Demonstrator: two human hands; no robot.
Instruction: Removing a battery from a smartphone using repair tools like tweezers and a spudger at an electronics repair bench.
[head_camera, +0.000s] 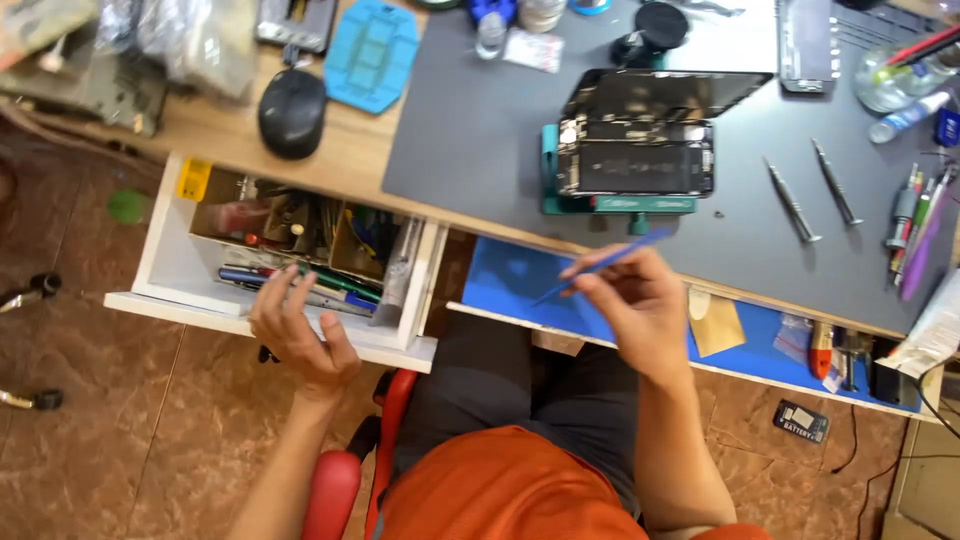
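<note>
Blue spudger (603, 264) pinched in right hand (632, 308); left hand (300, 335) empty, fingers spread, over open drawer (290, 255).

Blue pry tool (605, 262) in right hand (640, 310)

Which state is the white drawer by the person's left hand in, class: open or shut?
Open. The white drawer is pulled out from under the desk, showing pens and tools inside, and the left hand hovers over its front edge.

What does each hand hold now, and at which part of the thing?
The right hand pinches a thin blue pry tool near its middle. The left hand holds nothing; it hovers open over the open drawer.
</note>
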